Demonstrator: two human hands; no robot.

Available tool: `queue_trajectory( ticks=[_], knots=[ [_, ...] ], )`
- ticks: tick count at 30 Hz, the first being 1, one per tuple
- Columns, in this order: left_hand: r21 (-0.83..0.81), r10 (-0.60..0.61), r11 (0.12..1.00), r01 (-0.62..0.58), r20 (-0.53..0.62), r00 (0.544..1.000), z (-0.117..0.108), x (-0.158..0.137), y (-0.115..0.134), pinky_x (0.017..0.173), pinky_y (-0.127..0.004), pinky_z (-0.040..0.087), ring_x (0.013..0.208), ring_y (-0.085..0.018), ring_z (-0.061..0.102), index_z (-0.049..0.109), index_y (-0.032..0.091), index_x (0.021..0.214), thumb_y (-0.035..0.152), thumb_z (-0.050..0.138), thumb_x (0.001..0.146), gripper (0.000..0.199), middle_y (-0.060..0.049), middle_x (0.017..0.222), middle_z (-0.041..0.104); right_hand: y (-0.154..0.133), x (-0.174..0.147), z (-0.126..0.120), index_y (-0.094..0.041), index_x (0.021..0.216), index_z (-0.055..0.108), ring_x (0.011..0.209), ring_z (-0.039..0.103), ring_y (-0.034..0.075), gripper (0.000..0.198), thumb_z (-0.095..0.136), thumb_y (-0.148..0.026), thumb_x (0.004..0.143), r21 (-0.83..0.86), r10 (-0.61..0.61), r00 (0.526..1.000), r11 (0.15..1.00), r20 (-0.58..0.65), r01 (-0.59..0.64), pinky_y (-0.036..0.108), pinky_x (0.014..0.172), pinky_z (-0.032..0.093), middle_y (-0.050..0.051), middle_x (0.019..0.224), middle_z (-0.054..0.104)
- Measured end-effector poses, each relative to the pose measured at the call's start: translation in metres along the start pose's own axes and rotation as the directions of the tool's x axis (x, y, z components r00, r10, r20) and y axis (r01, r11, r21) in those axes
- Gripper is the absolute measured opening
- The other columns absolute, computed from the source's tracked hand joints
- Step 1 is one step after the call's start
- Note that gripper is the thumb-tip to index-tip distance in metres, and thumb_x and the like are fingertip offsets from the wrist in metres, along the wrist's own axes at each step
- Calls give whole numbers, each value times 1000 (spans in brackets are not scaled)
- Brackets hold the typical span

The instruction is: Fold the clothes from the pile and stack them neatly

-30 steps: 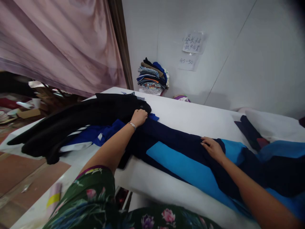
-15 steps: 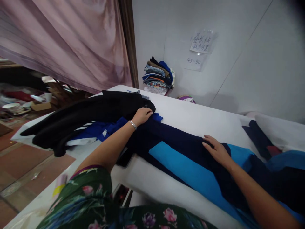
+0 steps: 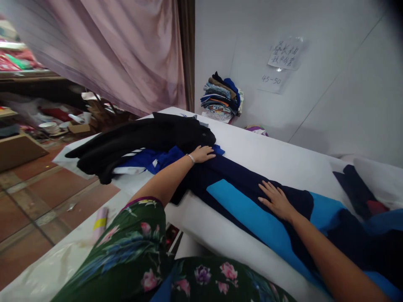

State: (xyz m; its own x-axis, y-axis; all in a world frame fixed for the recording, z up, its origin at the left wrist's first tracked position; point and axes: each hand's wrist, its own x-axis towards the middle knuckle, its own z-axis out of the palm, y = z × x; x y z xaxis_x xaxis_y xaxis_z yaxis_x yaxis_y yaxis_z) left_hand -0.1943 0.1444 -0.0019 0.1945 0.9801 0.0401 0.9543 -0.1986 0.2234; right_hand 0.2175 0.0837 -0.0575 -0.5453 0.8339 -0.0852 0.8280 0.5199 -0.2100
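A navy garment with bright blue panels (image 3: 245, 207) lies stretched along the white table, and its right part runs out of view. My left hand (image 3: 204, 154) rests palm down on the garment's far left end, fingers extended. Flat on its navy middle lies my right hand (image 3: 277, 201), fingers spread. Beside my left hand is a black garment (image 3: 151, 134), heaped over a royal blue one with white stripes (image 3: 163, 159). A dark flat object (image 3: 179, 196) shows partly under my left forearm.
The white table (image 3: 245, 151) meets a grey wall carrying handwritten paper signs (image 3: 285, 52). A stack of folded clothes (image 3: 220, 98) stands beyond its far edge. A pink curtain (image 3: 141, 50) hangs at the left. Dark cloth (image 3: 355, 191) lies on the right, and a pink roll (image 3: 100, 222) stands near the front edge.
My right hand has slid a little left along the navy cloth, its fingers spreading flatter. My left hand's fingers have straightened on the garment's end. The camera view has turned left.
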Motion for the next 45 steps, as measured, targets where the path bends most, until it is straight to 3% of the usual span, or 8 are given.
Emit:
queue_trajectory(
  ticks=[4,7,13,15,18,22,34,45],
  knots=[
    [-84,-36,996,23,-152,988,-26,-40,-10,101,-28,40,116,-18,56,62,17,122,38,37,95,42,-7,127,63,-2,-5,-13,-26,148,33,144,17,29,67,34,-63,91,97,-10,1000,995,-16,11,59,113,21,7,155,25],
    [-136,-50,990,25,-179,983,-34,-84,-19,86,-26,47,92,-17,64,71,19,100,33,50,88,28,-4,101,71,-24,-27,-25,-26,145,39,143,22,31,63,41,-59,91,99,-95,982,989,-161,112,59,112,26,8,153,32],
    [93,-246,963,253,-80,966,-24,-138,-17,86,-30,46,104,-24,60,68,19,104,38,62,82,30,-8,107,67,-96,-95,-1,-24,124,60,106,62,21,34,41,-32,97,4,-453,863,885,-223,465,37,91,53,7,118,66],
    [120,-321,936,331,-93,942,-19,-140,-12,84,-30,46,103,-25,59,66,18,107,40,63,82,33,-9,107,66,-105,-106,18,-20,117,63,95,64,21,33,38,-26,97,-102,-462,845,886,-268,452,35,80,55,9,112,67],
    [173,-382,900,400,-130,915,-14,-136,-5,81,-32,46,102,-26,59,66,17,102,44,62,83,33,-11,104,64,-101,-108,38,-15,111,65,84,62,23,34,35,-22,96,-283,-385,834,915,-395,288,35,68,53,11,102,67],
    [229,-395,885,406,-94,914,-11,-131,0,79,-32,46,100,-26,59,64,17,88,36,59,86,20,-11,100,64,-90,-106,41,-17,92,68,70,58,21,30,39,-22,95,-337,-322,840,924,-437,178,32,59,47,8,81,63],
    [297,-390,873,386,-48,919,-32,-154,9,79,-33,46,89,-25,66,59,16,101,28,41,93,24,-13,93,70,-89,-112,39,-26,82,60,66,59,21,30,34,-15,93,-203,-386,819,922,-425,329,33,52,47,4,74,59],
    [327,-446,835,443,-69,892,-21,-168,12,77,-36,48,94,-28,66,62,14,95,23,40,87,25,-16,97,69,-92,-114,40,-24,77,56,65,58,20,30,33,-17,94,-175,-363,829,932,-426,318,33,53,47,4,72,57]
  ],
)
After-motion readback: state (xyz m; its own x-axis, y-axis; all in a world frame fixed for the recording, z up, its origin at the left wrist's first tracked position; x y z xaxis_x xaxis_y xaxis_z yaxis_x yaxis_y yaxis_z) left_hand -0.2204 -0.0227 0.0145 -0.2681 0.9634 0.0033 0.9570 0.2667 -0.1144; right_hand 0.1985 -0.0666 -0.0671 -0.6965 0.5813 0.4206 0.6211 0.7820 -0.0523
